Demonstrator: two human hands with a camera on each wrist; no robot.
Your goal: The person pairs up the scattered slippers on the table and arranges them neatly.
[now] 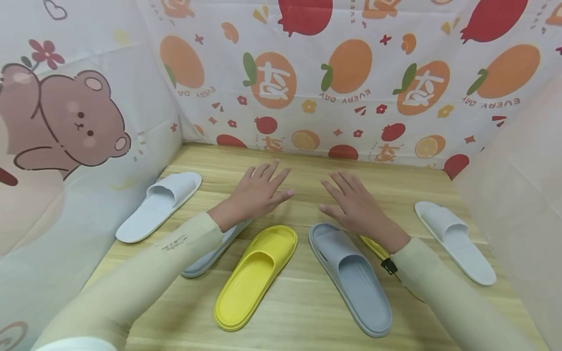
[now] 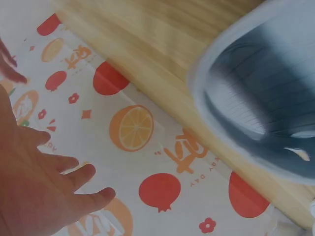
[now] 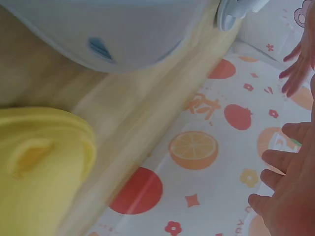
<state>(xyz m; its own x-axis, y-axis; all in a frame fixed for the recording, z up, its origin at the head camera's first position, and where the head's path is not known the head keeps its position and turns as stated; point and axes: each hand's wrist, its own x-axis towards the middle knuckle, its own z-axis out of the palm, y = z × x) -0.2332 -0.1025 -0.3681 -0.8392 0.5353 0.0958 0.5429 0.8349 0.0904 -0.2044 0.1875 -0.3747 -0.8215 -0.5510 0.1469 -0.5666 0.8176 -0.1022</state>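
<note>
hands [image 1: 256, 193] [image 1: 357, 204] spread, yellow slipper [image 1: 256, 278], grey slipper [image 1: 354, 282] nearby

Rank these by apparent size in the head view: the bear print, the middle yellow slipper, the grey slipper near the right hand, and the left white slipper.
1. Bear print
2. Grey slipper and yellow slipper: too alike to rank
3. White slipper
</note>
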